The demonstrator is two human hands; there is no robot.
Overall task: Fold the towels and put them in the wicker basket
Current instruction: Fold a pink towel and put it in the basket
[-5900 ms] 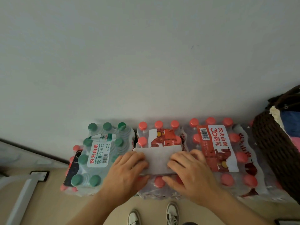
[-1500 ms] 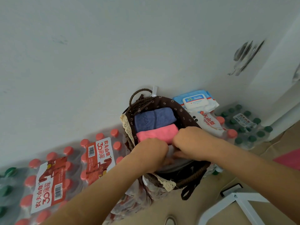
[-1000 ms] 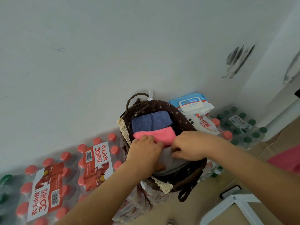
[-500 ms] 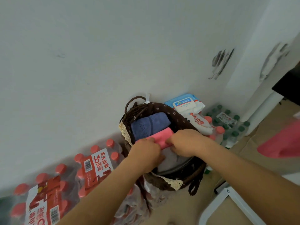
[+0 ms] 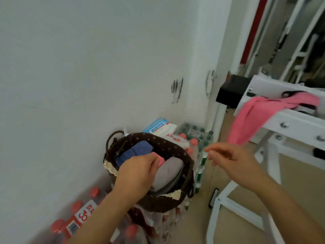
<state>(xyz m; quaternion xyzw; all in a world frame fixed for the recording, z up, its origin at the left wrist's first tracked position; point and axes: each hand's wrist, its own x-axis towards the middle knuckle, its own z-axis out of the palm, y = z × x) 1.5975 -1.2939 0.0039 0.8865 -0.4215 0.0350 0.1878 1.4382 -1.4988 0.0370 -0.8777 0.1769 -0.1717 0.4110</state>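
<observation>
L grip [image 5: 139, 173] in wicker basket [image 5: 168, 143], fingers curled onto folded pink towel [image 5: 161, 160], hold unclear. R grip [image 5: 232, 159] loose, empty, in air right of basket. Also inside: blue towel [image 5: 135, 152], grey towel [image 5: 167, 173].

Covered towel, smeared edges

The left hand [image 5: 139, 173] covers all but 1 sliver of the folded pink towel [image 5: 161, 160] in the wicker basket [image 5: 175, 148], so its grip cannot be told. The right hand [image 5: 233, 161] is motion-blurred. The bottle packs [image 5: 79, 215] are blurred and cut off by the bottom edge.
</observation>
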